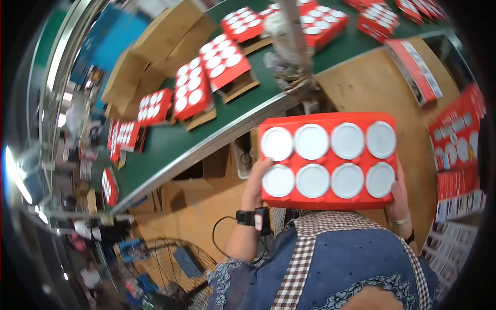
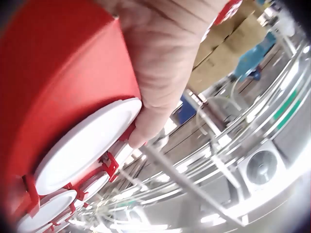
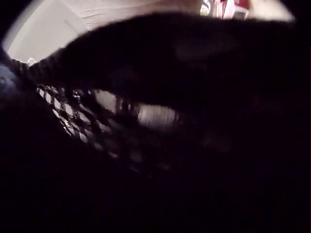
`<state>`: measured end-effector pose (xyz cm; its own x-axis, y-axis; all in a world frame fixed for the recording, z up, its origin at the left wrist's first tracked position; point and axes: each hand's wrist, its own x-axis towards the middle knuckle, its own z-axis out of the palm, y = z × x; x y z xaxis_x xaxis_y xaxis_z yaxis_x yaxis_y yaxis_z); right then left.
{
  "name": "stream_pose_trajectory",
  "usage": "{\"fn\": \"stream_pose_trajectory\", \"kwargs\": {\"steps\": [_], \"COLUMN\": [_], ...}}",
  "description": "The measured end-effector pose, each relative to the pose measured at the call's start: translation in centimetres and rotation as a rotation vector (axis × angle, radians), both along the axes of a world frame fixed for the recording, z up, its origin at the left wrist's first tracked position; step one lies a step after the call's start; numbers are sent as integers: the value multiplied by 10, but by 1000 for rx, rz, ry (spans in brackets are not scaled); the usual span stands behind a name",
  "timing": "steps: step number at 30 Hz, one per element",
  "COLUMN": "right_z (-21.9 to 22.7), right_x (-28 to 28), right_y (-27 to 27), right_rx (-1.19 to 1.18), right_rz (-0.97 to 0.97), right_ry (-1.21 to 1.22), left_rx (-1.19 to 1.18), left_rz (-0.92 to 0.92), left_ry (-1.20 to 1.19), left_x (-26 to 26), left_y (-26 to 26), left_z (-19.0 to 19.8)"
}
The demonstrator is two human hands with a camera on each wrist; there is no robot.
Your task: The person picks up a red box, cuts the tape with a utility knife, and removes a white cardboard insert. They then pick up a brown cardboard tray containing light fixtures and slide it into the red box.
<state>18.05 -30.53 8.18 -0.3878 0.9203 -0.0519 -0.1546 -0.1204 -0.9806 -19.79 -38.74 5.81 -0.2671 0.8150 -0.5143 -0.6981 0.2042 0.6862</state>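
Note:
A red carton (image 1: 329,161) with two rows of white round lids (image 1: 312,141) is held in front of the body, lids facing the head camera. At its left end my left hand (image 1: 254,187) grips the edge, thumb on the lid side. The left wrist view shows that hand (image 2: 163,58) around the red side (image 2: 63,63), thumb tip beside a white lid (image 2: 90,145). My right hand (image 1: 398,200) holds the opposite end near the lower corner, its other fingers hidden behind the carton. Mostly dark, the right wrist view shows checked cloth (image 3: 73,114).
A green-topped bench (image 1: 155,144) runs diagonally at left, carrying more red packs (image 1: 192,88) and an open cardboard box (image 1: 155,51). A post (image 1: 297,41) rises at its edge. Flat printed red cartons (image 1: 457,134) lie at right. Cables (image 1: 170,253) hang lower left.

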Motion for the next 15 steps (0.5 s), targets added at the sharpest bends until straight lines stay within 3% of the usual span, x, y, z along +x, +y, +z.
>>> {"fn": "stream_pose_trajectory", "kwargs": {"steps": [2,4,7,9,10,12,14,15], "right_z": [-11,-21,-38,-38,-37,-35,-34,-35], "right_x": [-48,-92,-157,-186,-197,-213,-229,-238], "right_y": [31,54,71,75,79,88,97,101], "right_rx": [65,118,-14,-48,-48,-208,-285,-353], "right_rz": [193,359,530,647,678,699,668,626], "right_ry": [102,-23,77,91,44,-49,-86,-108], "left_rx": [-118,-18,-63,74,32,109,-139,-145], "left_rz": [286,495,775,869,916,909,984,968], "left_ry": [2,-54,241,289,366,495,589,541], "left_x": [-19,-35,-81,-130,-157,-218,-266,-294], "left_y": [-45,-82,-127,-151,-160,-178,-176,-174], "left_z": [18,18,12,0,-1,-10,3,10]}}
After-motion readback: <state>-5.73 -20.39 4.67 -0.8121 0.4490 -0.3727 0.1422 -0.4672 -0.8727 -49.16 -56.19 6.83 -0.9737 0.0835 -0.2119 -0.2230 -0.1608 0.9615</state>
